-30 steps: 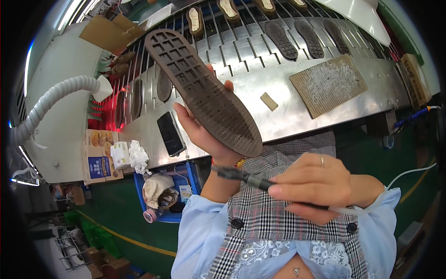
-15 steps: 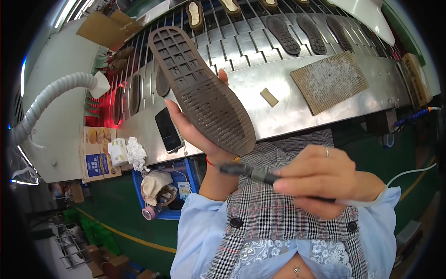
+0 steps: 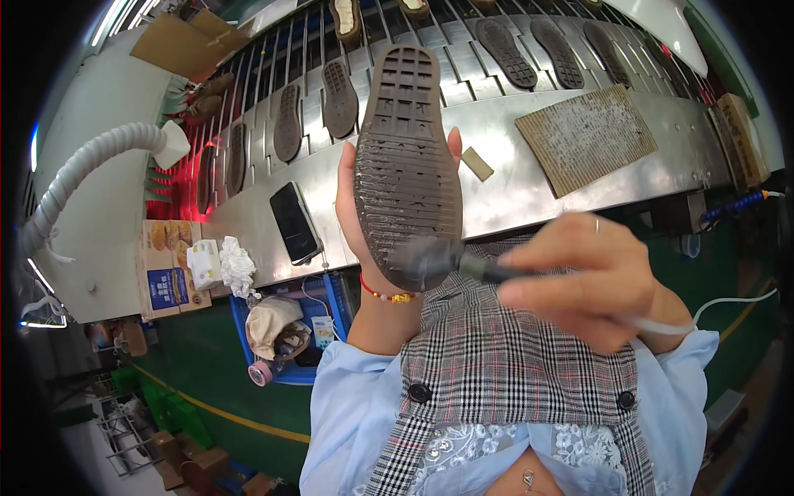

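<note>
The shoe sole [image 3: 409, 174] is held up in front of the person, near the close edge of the metal surface [image 3: 499, 205], its tread facing the camera and grid end farthest away. The left hand [image 3: 351, 223] supports it from behind; its grip grasps both long edges, presumably to keep the tread face unobstructed. A wet-looking shine is noted on the left of the ribbed part.

The right hand [image 3: 587, 281] has its grip closed around the handle of a black brush [image 3: 438, 263], held nearly flat, the head over the sole's near end. Blur prevents confirmation of contact. A white cord [image 3: 719, 306] trails from the right hand's side, apparently routed clear of the sole.

A ribbed mat [image 3: 585, 140] and a small beige block [image 3: 477, 164] lie to the right, within likely reach. The phone [image 3: 295, 223] lies left, judged out of the working space. Beyond, other soles [image 3: 339, 101] lie lengthwise, well apart from the brush.
</note>
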`<state>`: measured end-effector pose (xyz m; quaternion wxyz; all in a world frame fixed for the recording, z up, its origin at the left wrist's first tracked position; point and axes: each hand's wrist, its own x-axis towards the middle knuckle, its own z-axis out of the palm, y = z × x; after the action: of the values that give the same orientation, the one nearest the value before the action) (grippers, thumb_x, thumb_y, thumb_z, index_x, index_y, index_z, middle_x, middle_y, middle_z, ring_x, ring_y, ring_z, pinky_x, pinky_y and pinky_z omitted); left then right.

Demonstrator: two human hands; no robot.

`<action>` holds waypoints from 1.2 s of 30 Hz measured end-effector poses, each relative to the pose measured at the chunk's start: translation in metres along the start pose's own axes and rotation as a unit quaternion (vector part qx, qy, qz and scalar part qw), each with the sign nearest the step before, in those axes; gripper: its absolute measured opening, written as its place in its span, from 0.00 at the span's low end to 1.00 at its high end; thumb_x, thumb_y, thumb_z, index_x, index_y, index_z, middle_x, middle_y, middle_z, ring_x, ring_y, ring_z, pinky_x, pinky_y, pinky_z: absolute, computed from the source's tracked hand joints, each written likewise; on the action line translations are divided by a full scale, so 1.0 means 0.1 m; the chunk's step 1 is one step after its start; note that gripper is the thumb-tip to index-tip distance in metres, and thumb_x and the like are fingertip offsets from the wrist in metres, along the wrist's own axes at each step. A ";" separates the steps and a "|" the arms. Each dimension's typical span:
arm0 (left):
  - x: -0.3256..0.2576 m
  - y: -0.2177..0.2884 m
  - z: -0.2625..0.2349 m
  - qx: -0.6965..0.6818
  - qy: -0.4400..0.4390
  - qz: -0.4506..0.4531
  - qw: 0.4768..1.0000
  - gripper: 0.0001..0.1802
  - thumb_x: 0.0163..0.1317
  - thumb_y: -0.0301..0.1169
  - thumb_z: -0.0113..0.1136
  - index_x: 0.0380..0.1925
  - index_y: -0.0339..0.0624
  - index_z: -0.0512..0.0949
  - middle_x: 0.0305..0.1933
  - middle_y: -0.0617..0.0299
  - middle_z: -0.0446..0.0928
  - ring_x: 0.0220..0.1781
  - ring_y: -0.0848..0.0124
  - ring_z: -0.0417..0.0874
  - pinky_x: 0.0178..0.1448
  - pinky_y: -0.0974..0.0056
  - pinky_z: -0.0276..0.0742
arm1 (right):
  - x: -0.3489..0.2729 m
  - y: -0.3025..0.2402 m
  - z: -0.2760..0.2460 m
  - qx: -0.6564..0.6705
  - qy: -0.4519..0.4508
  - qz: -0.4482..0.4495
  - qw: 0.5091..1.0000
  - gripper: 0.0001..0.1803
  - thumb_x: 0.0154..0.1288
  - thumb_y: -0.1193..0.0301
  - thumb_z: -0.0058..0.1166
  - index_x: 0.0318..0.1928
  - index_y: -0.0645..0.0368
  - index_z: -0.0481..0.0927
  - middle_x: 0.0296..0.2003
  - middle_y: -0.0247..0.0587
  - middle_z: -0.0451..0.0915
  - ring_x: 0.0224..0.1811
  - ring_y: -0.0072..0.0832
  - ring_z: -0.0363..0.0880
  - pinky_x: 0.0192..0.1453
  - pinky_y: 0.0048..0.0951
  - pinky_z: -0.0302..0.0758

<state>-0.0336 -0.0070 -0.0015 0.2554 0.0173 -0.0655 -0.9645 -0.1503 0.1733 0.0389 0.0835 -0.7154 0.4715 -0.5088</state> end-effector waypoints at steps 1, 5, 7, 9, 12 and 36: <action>-0.01 -0.01 0.01 -0.014 0.011 -0.007 1.000 0.34 0.74 0.52 0.34 0.63 0.33 0.68 0.56 0.43 0.76 0.60 0.47 0.76 0.64 0.49 0.77 | 0.02 0.01 -0.02 -0.009 -0.028 0.014 0.999 0.16 0.51 0.76 0.59 0.43 0.62 0.86 0.37 0.49 0.83 0.28 0.36 0.80 0.30 0.30 0.77; -0.05 0.00 -0.12 -0.034 -0.050 -0.073 0.996 0.35 0.74 0.51 0.32 0.63 0.31 0.67 0.59 0.40 0.74 0.63 0.46 0.74 0.68 0.48 0.73 | 0.01 -0.05 -0.15 0.056 -0.106 -0.006 0.993 0.16 0.50 0.76 0.60 0.42 0.60 0.86 0.37 0.48 0.83 0.29 0.35 0.80 0.31 0.32 0.75; -0.05 -0.02 -0.04 -0.030 0.019 -0.083 0.996 0.35 0.74 0.51 0.31 0.63 0.29 0.67 0.59 0.40 0.74 0.64 0.46 0.73 0.70 0.48 0.70 | 0.07 0.01 -0.20 0.000 -0.090 0.012 0.996 0.16 0.51 0.75 0.60 0.44 0.61 0.85 0.37 0.47 0.82 0.29 0.36 0.79 0.31 0.34 0.75; -0.06 -0.06 -0.06 -0.008 0.015 -0.075 0.997 0.35 0.75 0.50 0.30 0.63 0.29 0.66 0.59 0.40 0.74 0.64 0.46 0.73 0.72 0.48 0.67 | 0.02 0.05 -0.22 -0.016 -0.104 0.027 0.994 0.14 0.56 0.71 0.59 0.43 0.61 0.85 0.36 0.48 0.81 0.28 0.37 0.78 0.29 0.34 0.74; -0.04 -0.10 0.03 0.029 0.079 -0.086 0.993 0.34 0.76 0.49 0.30 0.64 0.28 0.65 0.60 0.38 0.73 0.63 0.48 0.75 0.68 0.49 0.73 | 0.04 0.01 -0.31 0.071 -0.117 0.001 0.991 0.13 0.55 0.72 0.59 0.41 0.62 0.86 0.36 0.49 0.82 0.29 0.37 0.79 0.28 0.33 0.74; -0.26 0.08 0.07 0.126 0.127 -0.175 0.968 0.31 0.68 0.44 0.50 0.66 0.36 0.64 0.65 0.40 0.67 0.68 0.46 0.69 0.55 0.54 0.81 | 0.05 0.07 -0.75 -0.013 -0.076 -0.002 0.997 0.10 0.59 0.66 0.58 0.30 0.58 0.88 0.32 0.51 0.84 0.26 0.33 0.78 0.29 0.30 0.70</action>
<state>-0.0073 -0.0004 0.0068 0.0847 0.1829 -0.1492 -0.9680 -0.2148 0.1930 0.0730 0.1093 -0.7540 0.4689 -0.4468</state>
